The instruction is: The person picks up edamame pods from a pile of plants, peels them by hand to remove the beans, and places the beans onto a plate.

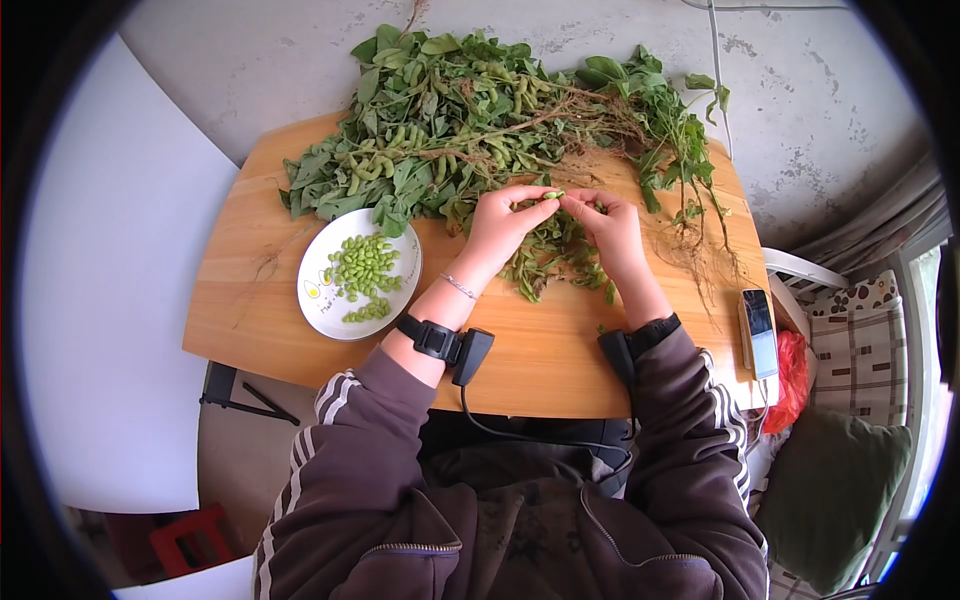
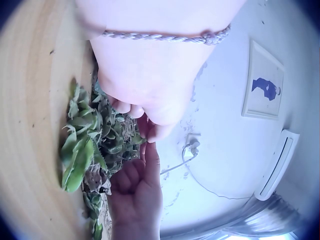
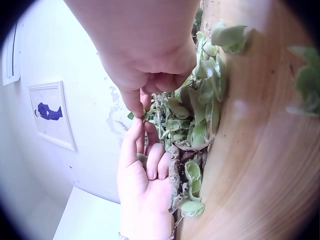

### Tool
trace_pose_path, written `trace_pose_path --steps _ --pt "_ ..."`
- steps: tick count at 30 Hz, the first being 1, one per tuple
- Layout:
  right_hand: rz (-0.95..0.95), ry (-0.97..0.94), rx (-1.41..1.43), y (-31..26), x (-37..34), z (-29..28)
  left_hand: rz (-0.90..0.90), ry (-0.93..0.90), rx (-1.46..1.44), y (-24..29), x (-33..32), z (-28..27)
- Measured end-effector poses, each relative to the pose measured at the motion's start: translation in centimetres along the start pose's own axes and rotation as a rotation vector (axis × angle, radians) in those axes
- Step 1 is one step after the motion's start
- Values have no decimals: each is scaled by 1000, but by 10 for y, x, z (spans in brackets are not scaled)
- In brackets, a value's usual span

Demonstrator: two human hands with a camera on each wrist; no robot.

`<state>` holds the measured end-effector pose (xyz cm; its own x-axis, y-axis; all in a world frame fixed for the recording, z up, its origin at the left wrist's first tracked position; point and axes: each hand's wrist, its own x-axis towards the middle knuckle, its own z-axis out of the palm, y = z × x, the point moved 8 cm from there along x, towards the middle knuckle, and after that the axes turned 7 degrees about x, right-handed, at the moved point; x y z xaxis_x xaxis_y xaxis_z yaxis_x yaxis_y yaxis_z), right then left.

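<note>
My left hand (image 1: 503, 225) and my right hand (image 1: 612, 232) meet over the table's middle, fingertips close together. Between them a small green pod (image 1: 553, 195) is pinched by both thumbs and forefingers. In the right wrist view, only a bit of green shows between the fingertips of the left hand (image 3: 145, 195) and the right hand (image 3: 150, 60). Empty-looking green pod shells (image 1: 540, 262) lie in a loose pile below the hands. To the left, a white plate (image 1: 312, 250) holds many shelled green beans (image 1: 365, 265).
A big heap of leafy bean plants (image 1: 430, 130) covers the table's far side, with roots (image 1: 700, 250) trailing at right. A phone (image 1: 760, 325) lies at the right edge of the wooden table (image 1: 520, 370). Beyond it are a red bag (image 1: 790, 380) and a dark green cushion (image 1: 840, 490).
</note>
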<state>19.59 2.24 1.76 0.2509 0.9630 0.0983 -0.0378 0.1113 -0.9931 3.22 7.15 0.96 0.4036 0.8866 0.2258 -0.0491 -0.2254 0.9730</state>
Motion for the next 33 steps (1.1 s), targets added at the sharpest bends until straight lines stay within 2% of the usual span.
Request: trace_pose_path --steps 2,11,14,19,22,25,28,33 --pt "1 -8 17 0 0 0 26 -19 -24 4 0 1" --pt "40 -41 93 3 1 -1 -185 -77 -168 -2 -4 2" --pt "44 -44 141 7 2 -2 -200 -78 -248 -3 -4 4" --pt "34 -31 171 8 3 -1 -191 -61 -245 -1 -3 4" --pt "54 -51 285 14 6 -2 -164 -11 -199 1 -4 4" --pt "205 16 631 19 6 -3 -158 6 -176 -2 -2 -1" --pt "291 -54 851 25 5 2 -159 -21 -159 -8 -1 3" --pt "385 -130 679 30 3 8 -92 -3 -44 -6 1 2"
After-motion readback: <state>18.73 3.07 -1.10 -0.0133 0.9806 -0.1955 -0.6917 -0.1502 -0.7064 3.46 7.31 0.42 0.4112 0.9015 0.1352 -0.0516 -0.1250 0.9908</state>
